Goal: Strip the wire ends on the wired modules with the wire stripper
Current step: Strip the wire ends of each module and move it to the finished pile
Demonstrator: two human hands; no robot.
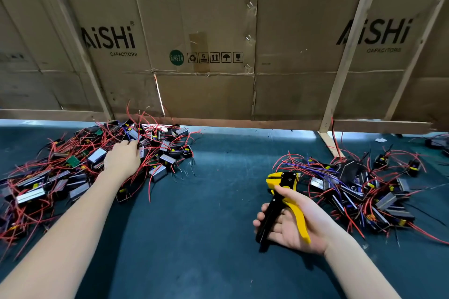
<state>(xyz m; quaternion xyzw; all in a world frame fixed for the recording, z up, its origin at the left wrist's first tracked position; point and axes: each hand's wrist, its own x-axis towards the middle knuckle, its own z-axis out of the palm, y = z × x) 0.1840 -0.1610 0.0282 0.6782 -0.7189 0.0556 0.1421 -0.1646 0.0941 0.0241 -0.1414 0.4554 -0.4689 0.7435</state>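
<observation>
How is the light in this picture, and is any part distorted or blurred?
Head view: bright light comes through the gap under the cardboard wall; the left hand and the right hand holding the wire stripper are sharp; the arms cast soft shadows on the green table; wide-angle bending shows at the edges.

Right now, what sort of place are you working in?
Probably an electronics assembly bench: piles of wired modules on a green mat, capacitor cartons behind, a wire stripper in the right hand.
</observation>
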